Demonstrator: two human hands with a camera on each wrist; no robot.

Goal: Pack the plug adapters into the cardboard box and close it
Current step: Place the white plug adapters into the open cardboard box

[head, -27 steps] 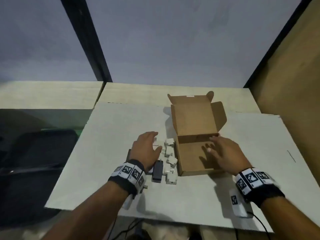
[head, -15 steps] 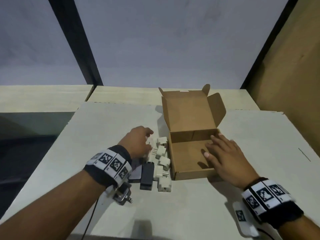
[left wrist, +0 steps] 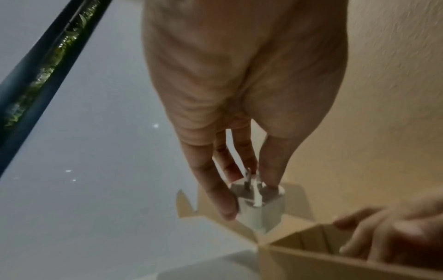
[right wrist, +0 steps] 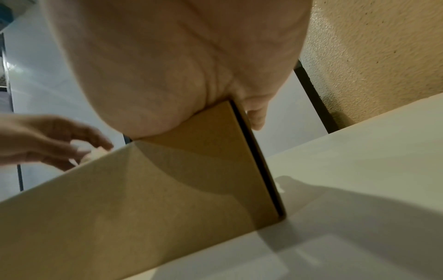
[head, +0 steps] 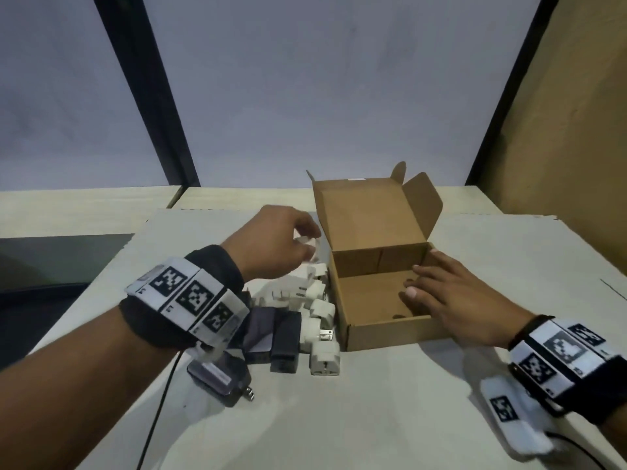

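Observation:
A brown cardboard box [head: 380, 329] stands open on the white table, lid flaps up behind it. My left hand [head: 274, 245] is raised just left of the box and pinches a white plug adapter [left wrist: 260, 206] [head: 305, 244] between thumb and fingers, prongs pointing back toward my wrist. My right hand [head: 451, 300] lies over the box's right wall [right wrist: 206, 136] with straight fingers reaching inside. Several white adapters [head: 319, 300] and dark ones [head: 285, 340] lie in a pile on the table left of the box.
A dark charger with prongs [head: 220, 378] and a thin black cable [head: 159, 401] lie near the table's front left. A tan textured wall [head: 576, 113] rises at the right. The table's left edge [head: 112, 266] drops to a dark area.
My left hand has lifted off the pile with a white adapter pinched in it and moved toward the box. The right hand stays on the box. The head view has tilted closer.

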